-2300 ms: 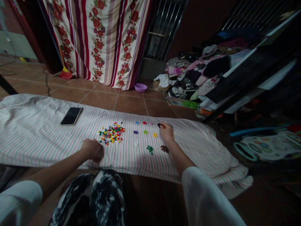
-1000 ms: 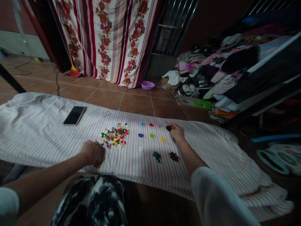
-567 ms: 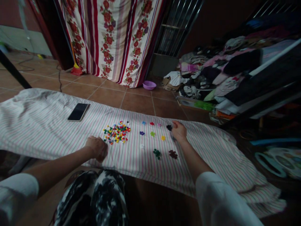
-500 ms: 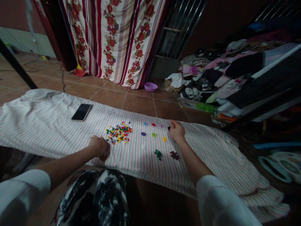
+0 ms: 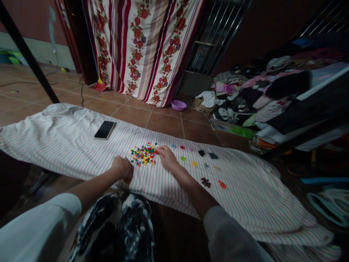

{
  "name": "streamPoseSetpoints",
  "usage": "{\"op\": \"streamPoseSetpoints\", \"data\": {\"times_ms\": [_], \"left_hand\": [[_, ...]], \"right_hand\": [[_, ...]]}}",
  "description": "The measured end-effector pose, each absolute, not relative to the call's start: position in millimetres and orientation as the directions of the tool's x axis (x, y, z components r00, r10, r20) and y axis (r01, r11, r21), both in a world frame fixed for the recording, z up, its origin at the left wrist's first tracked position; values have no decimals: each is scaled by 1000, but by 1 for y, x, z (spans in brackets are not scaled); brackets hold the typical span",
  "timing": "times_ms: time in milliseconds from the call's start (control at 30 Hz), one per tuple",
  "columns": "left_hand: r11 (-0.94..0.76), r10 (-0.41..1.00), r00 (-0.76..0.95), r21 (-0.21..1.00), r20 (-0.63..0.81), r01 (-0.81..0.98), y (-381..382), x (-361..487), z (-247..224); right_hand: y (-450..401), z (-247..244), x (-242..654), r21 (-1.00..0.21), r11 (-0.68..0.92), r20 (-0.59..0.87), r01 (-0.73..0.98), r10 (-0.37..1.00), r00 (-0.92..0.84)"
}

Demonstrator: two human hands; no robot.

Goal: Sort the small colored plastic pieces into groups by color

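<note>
Pieces (image 5: 143,155), likely light and stiff, best taken by the sides, are heaped on cloth (image 5: 73,145). Right hand (image 5: 169,160): fingers bunched at heap, any pinch unclear; left hand (image 5: 122,166) is curled nearby.

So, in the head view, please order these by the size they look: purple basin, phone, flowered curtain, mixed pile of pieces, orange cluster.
Largest to smallest:
1. Flowered curtain
2. Mixed pile of pieces
3. Phone
4. Purple basin
5. Orange cluster
</note>
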State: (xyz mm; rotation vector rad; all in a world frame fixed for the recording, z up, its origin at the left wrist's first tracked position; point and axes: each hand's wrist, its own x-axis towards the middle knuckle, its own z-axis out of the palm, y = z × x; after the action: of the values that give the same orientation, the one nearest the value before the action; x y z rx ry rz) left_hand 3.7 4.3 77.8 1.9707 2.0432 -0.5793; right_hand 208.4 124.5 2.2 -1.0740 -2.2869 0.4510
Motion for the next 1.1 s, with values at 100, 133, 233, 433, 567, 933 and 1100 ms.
{"op": "streamPoseSetpoints", "data": {"times_ms": [100,133,233,433,567,933,1100], "left_hand": [[-9,892,-39,-105,-450,994,6,3,76],[-19,893,-28,-100,-449,995,7,3,75],[-36,898,-7,-90,-441,995,10,1,71],[-53,878,-24,-147,-478,988,12,0,69],[-51,884,-22,-144,-466,988,11,1,68],[-40,871,-29,-129,-491,991,12,0,74],[-50,878,-20,-133,-477,990,12,1,73]], "right_hand": [[120,1,190,-411,611,273,677,791,-548],[119,2,186,-374,608,249,700,793,-556],[115,8,177,-290,590,178,754,807,-563],[107,15,169,-203,609,116,766,792,-599],[115,14,175,-245,508,135,825,861,-490],[119,-1,197,-263,430,164,864,902,-399],[103,-10,189,-275,523,186,807,852,-489]]}}
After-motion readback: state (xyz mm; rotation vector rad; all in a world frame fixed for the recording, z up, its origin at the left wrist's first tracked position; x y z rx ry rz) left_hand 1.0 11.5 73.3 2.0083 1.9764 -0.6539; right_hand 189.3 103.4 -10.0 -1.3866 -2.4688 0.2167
